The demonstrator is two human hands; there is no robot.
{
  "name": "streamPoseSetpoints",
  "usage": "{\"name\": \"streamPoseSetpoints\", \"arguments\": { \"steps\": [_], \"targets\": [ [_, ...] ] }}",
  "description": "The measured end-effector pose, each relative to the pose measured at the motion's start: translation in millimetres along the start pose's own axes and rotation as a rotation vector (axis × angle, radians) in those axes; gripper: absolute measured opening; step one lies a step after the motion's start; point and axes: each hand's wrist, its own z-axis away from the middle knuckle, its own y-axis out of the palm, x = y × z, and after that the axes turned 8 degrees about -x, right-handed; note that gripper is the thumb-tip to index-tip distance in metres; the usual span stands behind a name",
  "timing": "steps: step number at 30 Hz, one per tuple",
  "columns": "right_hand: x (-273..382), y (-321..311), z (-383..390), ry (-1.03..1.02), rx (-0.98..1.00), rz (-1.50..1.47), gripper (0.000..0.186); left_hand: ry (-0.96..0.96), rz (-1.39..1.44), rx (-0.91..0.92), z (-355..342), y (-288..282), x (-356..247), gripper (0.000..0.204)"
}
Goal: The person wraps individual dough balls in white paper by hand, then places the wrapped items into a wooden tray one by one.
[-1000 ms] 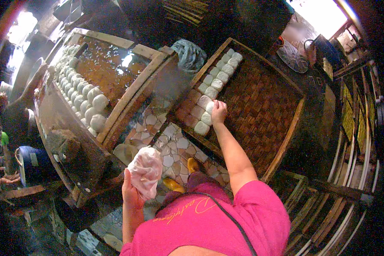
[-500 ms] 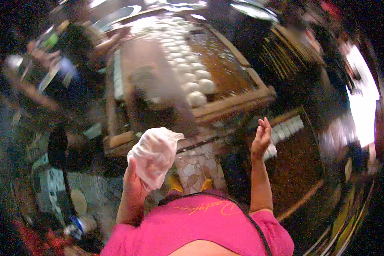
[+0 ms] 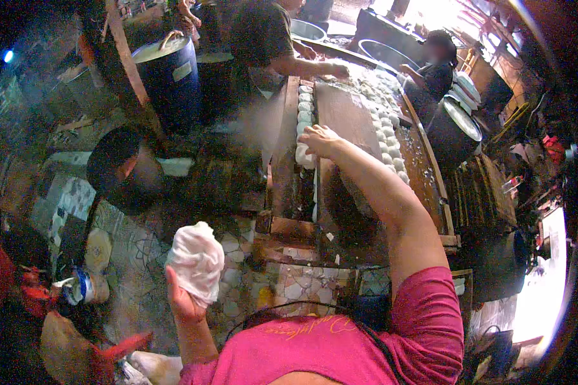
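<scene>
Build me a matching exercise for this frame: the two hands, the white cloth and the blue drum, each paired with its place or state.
Things:
1. left hand
2. right hand
3. white cloth
4. blue drum

Places or states:
A. stands at the far left, with a lid on
B. reaches the white buns on the wooden tray
C. bunched up above the tiled floor
D. raised, gripping the cloth

Pairs: 1-D, 2-B, 3-C, 4-A

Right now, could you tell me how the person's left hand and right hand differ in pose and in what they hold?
The left hand is raised close to the body, while the right hand reaches far out over the wooden tray. The left hand grips a bunched white cloth; the right hand rests on a white dough piece at the tray's edge. Both are bare.
</scene>
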Motion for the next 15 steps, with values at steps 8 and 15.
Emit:
{"name": "streamPoseSetpoints", "arguments": {
  "steps": [8,15],
  "targets": [
    [-16,38,-12,-0.065,0.096,-0.301,0.048,0.002,0.068,-0.007,-3,-4,-15,0.064],
    [11,23,-31,-0.251,0.019,-0.252,0.037,0.0,0.003,0.051,3,5,-10,0.064]
  ]
}}
